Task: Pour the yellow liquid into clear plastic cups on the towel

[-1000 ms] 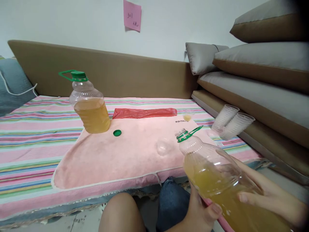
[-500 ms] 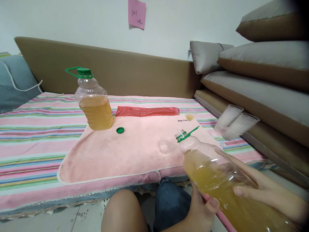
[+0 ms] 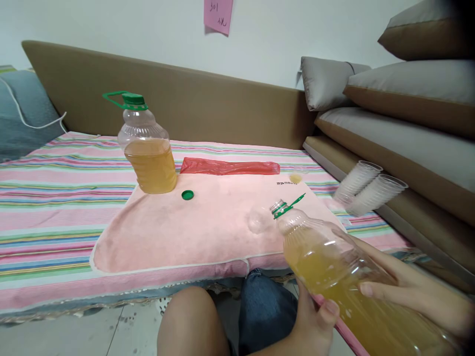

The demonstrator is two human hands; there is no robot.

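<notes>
Left hand point(image 3: 313, 321) and right hand point(image 3: 408, 287) are wrapped round the open, leaning bottle point(image 3: 319, 267), its mouth near the clear cup point(image 3: 257, 220). I should tip it gently, holding firm so nothing splashes.

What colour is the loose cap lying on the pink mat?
The loose cap is green; it shows best in the head view.
</notes>
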